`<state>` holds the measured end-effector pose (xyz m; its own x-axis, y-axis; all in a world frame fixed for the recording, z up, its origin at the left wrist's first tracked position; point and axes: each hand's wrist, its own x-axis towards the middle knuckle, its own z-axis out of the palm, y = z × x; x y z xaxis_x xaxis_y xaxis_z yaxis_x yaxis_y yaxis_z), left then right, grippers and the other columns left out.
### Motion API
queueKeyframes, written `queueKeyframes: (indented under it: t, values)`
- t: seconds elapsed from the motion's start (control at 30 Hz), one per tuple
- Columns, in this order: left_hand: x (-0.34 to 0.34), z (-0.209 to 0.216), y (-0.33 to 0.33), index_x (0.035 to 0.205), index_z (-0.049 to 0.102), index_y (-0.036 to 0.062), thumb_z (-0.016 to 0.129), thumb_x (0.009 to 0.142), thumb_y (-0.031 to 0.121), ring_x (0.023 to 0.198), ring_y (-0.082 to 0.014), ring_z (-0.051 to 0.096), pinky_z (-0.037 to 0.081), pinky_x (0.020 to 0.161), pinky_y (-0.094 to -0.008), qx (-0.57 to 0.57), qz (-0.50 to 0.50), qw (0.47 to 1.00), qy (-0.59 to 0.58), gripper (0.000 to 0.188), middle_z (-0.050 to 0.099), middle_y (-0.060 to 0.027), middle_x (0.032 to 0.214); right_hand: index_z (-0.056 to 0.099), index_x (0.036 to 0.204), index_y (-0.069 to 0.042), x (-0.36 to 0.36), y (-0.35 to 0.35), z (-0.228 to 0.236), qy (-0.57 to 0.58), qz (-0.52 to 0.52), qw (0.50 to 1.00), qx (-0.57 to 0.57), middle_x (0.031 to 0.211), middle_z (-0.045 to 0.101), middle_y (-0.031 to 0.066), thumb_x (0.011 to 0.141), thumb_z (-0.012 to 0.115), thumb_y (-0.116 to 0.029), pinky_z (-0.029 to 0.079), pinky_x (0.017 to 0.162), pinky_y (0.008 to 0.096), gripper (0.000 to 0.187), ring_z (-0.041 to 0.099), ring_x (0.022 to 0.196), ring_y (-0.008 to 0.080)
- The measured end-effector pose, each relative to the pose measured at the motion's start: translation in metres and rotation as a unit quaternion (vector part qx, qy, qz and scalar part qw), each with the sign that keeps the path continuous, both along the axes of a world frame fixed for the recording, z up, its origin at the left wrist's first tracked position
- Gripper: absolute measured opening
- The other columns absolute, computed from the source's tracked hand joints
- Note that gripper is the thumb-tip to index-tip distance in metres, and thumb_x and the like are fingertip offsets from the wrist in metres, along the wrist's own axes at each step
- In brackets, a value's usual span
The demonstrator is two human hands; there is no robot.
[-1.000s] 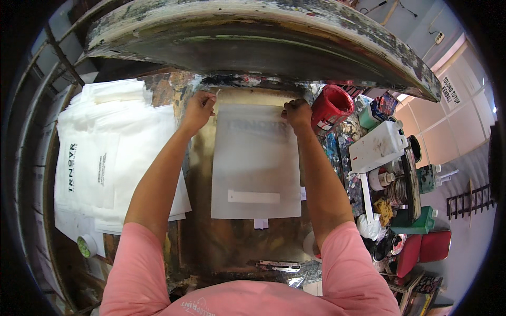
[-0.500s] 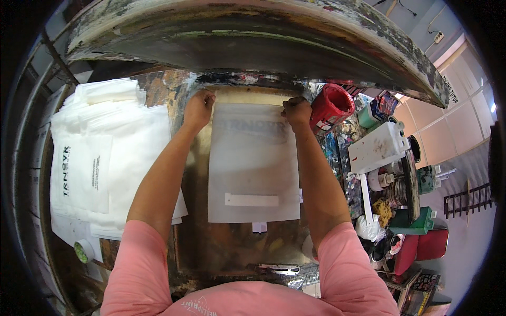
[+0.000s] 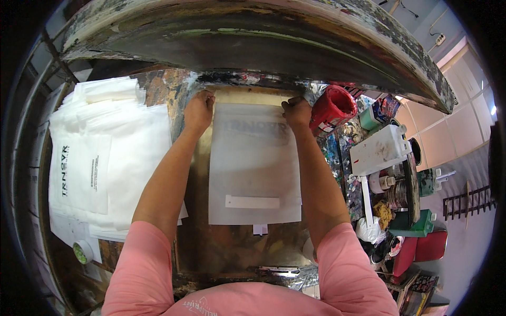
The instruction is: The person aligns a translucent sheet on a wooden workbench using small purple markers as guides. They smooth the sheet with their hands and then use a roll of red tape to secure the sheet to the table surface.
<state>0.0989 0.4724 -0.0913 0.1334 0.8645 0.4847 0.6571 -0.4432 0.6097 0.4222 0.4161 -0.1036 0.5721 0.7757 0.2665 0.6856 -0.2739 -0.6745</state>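
Note:
A frosted, translucent plastic bag (image 3: pixel 255 168) lies flat on the brown, worn board (image 3: pixel 195 210) in front of me. Dark lettering shows faintly through its upper part, and a pale strip (image 3: pixel 253 202) shows near its lower edge. My left hand (image 3: pixel 199 111) is closed at the bag's far left corner, thumb and finger pinched together. At the far right corner, my right hand (image 3: pixel 298 112) grips the bag with curled fingers. A small white tab (image 3: pixel 260 229) sticks out below the near edge.
A large, ink-stained screen frame (image 3: pixel 253 47) is raised over the far side. Left lies a stack of white bags (image 3: pixel 139 152) with a roll of tape (image 3: pixel 83 252) beside it. On the right stand a red ink bucket (image 3: pixel 333 108), a white jerrycan (image 3: pixel 380 150) and a green container (image 3: pixel 414 224).
The bag has shifted very slightly to the right, covering more of the small tab at its right edge. Both hands stay at the far corners.

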Motion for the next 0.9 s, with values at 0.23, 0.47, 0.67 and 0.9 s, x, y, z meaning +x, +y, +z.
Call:
queueKeyframes:
  t: [0.23, 0.47, 0.67, 0.9]
  values:
    - [-0.003, -0.007, 0.000, 0.106, 0.070, 0.0070, 0.066, 0.098, 0.019, 0.096, -0.0427, 0.068, 0.053, 0.081, -0.0512, 0.020, 0.007, 1.000, 0.000, 0.015, 0.071, -0.0177, 0.106, 0.077, 0.099, -0.006, -0.022, -0.011, 0.016, -0.062, -0.013, 0.998, -0.019, 0.094, 0.078, 0.0168, 0.082, 0.083, -0.024, 0.059, 0.085, 0.0450, 0.025, 0.075, 0.092, 0.0361]
    - [0.000, -0.010, 0.003, 0.109, 0.068, 0.0088, 0.066, 0.097, 0.019, 0.096, -0.0415, 0.067, 0.054, 0.079, -0.0516, 0.040, 0.017, 0.997, 0.071, 0.016, 0.070, -0.0148, 0.106, 0.073, 0.101, -0.006, -0.030, -0.015, 0.018, -0.063, -0.026, 0.998, 0.002, 0.102, 0.077, 0.0170, 0.082, 0.084, -0.023, 0.058, 0.087, 0.0482, 0.028, 0.073, 0.099, 0.0386]
    - [0.007, -0.001, -0.005, 0.122, 0.065, 0.0063, 0.065, 0.098, 0.021, 0.098, -0.0412, 0.068, 0.055, 0.081, -0.0514, 0.003, 0.041, 0.995, 0.090, 0.028, 0.068, -0.0181, 0.111, 0.071, 0.105, -0.006, -0.034, -0.019, 0.017, -0.051, -0.032, 0.998, 0.015, 0.103, 0.076, 0.0171, 0.081, 0.085, -0.021, 0.057, 0.088, 0.0492, 0.032, 0.072, 0.100, 0.0395]
    - [-0.003, -0.002, -0.006, 0.141, 0.058, 0.0085, 0.076, 0.092, 0.035, 0.129, -0.0418, 0.049, 0.042, 0.107, -0.0503, 0.024, 0.122, 0.987, 0.099, 0.059, 0.053, -0.0227, 0.138, 0.059, 0.121, -0.004, -0.031, -0.016, 0.012, -0.071, -0.079, 0.992, 0.072, 0.099, 0.073, 0.0207, 0.073, 0.092, -0.023, 0.057, 0.087, 0.0495, 0.061, 0.073, 0.095, 0.0386]
